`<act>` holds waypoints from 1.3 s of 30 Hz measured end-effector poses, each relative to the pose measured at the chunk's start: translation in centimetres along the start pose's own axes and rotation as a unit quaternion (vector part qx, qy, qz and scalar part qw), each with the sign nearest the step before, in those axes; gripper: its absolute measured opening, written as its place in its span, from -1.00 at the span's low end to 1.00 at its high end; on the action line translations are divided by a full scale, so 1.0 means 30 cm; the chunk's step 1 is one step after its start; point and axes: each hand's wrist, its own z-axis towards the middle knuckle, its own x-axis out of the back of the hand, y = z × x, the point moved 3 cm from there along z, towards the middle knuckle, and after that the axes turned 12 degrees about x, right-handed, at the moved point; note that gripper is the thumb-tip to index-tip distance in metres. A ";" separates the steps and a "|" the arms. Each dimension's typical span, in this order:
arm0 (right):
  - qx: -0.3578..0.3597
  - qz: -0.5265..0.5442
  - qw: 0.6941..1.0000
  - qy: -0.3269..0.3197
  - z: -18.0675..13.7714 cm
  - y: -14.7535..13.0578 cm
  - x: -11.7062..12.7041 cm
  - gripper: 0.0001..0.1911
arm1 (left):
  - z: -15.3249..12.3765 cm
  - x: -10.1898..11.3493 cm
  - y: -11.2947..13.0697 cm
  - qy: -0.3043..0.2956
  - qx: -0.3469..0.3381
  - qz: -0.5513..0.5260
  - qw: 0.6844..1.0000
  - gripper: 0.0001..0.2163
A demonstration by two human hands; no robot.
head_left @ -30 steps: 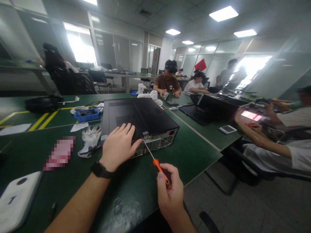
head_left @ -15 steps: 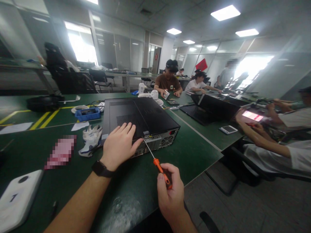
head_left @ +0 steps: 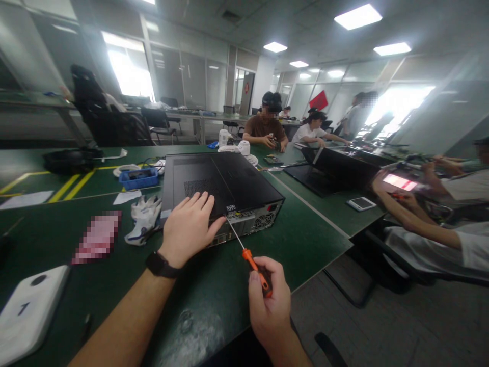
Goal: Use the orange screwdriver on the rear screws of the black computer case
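A black desktop computer case [head_left: 229,181] lies flat on the green table [head_left: 301,244], its rear panel facing me. My left hand [head_left: 189,229] rests palm down on the case's near corner, fingers stretched out flat; a dark watch is on that wrist. My right hand [head_left: 269,303] is closed round the orange handle of a screwdriver [head_left: 250,257]. The screwdriver's thin shaft points up and left, with its tip at the top edge of the case's rear panel, close to my left thumb.
White gloves [head_left: 144,219] and a blue parts tray [head_left: 137,179] lie left of the case. A white device [head_left: 26,313] sits at the near left. Other people work at the far and right tables; a phone [head_left: 361,204] lies near the table's right edge.
Both hands and the screwdriver hold nearly the same place on the case. The view has shifted slightly, and the person across the table has drawn both hands together.
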 end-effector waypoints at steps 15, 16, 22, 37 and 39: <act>-0.010 0.010 1.000 0.009 0.007 -0.001 0.001 -0.83 | 0.002 0.001 0.001 0.000 -0.001 0.001 1.000 -0.46; -0.010 0.012 1.000 0.009 0.007 -0.001 0.000 -0.83 | 0.002 0.000 0.001 0.000 -0.001 0.001 1.000 -0.46; -0.010 0.015 1.000 0.007 0.001 0.002 -0.003 -0.84 | 0.000 -0.005 0.001 -0.003 -0.008 0.013 1.000 -0.43; -0.012 0.008 1.000 0.001 0.001 -0.001 -0.002 -0.84 | 0.000 0.001 0.004 0.003 -0.008 0.031 0.999 -0.45; -0.010 0.004 1.000 0.002 -0.001 0.000 -0.001 -0.84 | 0.001 -0.001 0.003 0.004 -0.008 0.026 1.000 -0.45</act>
